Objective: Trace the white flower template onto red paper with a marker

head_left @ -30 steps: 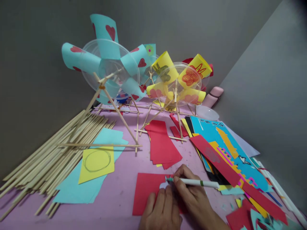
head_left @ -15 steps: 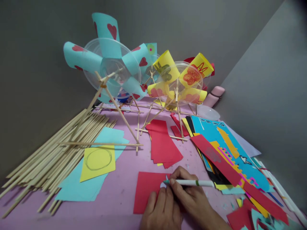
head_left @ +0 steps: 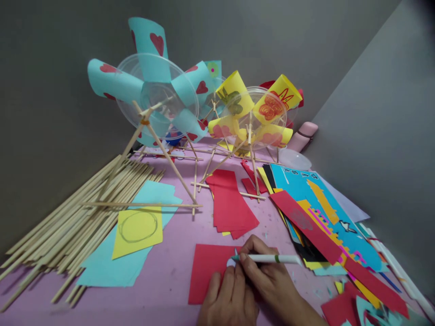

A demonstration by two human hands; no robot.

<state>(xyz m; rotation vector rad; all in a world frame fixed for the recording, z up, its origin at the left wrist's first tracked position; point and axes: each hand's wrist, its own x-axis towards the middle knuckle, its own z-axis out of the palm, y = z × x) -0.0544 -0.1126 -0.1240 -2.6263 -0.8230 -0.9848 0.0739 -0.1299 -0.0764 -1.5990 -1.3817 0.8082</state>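
Observation:
In the head view my left hand (head_left: 229,299) lies with its fingers flat on a square of red paper (head_left: 204,274). Under its fingertips a small pale rounded piece (head_left: 230,262) rests on the paper, mostly covered. My right hand (head_left: 267,269) is closed around a marker pen (head_left: 268,258) with a white barrel and a green band. The pen's green tip is at the upper edge of the pale piece; I cannot tell whether it touches the paper. Both hands are close together, and the right one hides part of the red square.
Paper pinwheels, one blue (head_left: 154,63) and one yellow (head_left: 238,95), stand on stick frames behind. Wooden sticks (head_left: 84,217) and blue paper (head_left: 112,267) with a yellow sheet (head_left: 137,231) lie left. Red strips (head_left: 231,201) sit ahead; decorated cards (head_left: 306,190) and scraps (head_left: 343,308) lie right.
Both hands and the pen keep nearly the same position. The whole view has shifted very slightly, and a little more of the red square's right corner shows behind my right hand.

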